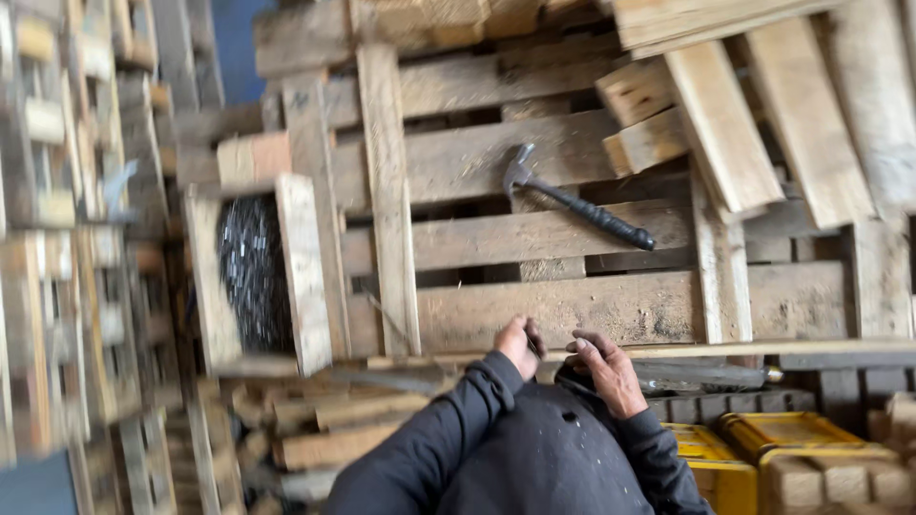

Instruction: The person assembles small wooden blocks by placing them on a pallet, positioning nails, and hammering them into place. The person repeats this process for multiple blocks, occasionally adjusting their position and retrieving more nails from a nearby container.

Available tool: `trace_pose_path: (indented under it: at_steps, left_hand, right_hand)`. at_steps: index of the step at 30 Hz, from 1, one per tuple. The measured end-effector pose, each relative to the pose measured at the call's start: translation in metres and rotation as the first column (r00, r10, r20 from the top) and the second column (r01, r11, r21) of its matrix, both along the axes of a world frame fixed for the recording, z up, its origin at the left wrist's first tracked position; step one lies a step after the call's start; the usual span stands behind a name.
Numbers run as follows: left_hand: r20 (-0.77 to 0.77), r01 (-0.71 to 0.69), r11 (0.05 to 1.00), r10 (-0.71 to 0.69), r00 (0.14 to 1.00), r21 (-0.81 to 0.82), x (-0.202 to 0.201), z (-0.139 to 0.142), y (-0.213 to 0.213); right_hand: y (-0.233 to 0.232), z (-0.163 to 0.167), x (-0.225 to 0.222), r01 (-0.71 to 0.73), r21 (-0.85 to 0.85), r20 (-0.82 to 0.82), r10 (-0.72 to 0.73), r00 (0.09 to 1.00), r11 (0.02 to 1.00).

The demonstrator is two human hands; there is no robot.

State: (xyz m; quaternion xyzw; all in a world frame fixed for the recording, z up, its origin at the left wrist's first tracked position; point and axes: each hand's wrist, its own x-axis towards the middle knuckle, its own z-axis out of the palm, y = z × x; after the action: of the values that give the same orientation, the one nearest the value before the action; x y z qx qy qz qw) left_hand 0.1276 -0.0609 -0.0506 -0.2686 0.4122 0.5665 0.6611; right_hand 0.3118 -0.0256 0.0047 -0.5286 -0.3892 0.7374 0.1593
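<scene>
Small dark item point(534, 340) pinched in left hand point(520, 345), too blurred to identify. Right hand point(606, 372) just beside it, fingers point(584, 345) curled, over a long grey metal bar point(701, 374) lying flat along pallet edge.

Soft even daylight, heavy motion blur at left, centre sharper

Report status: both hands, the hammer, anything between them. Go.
Left hand and right hand close together at the pallet's near edge, grip blurred. Hammer lies untouched on the boards beyond. Open box of nails to the left. Nothing between.
</scene>
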Motion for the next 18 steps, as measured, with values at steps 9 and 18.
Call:
trace_pose_path:
  at_steps: [9,18]
  left_hand:
    - [-0.056,-0.778,0.580,0.809,0.585,0.244,-0.162,0.050,-0.027]
    - [-0.444,-0.773,0.495,0.841,0.310,0.397,-0.381,0.094,-0.087]
  right_hand:
    - [0.095,-0.021,0.014,-0.422,-0.050,0.063,0.425,0.903,0.905]
    - [0.167,-0.032,-0.096,-0.539,0.072,0.096,0.532,0.841,0.839]
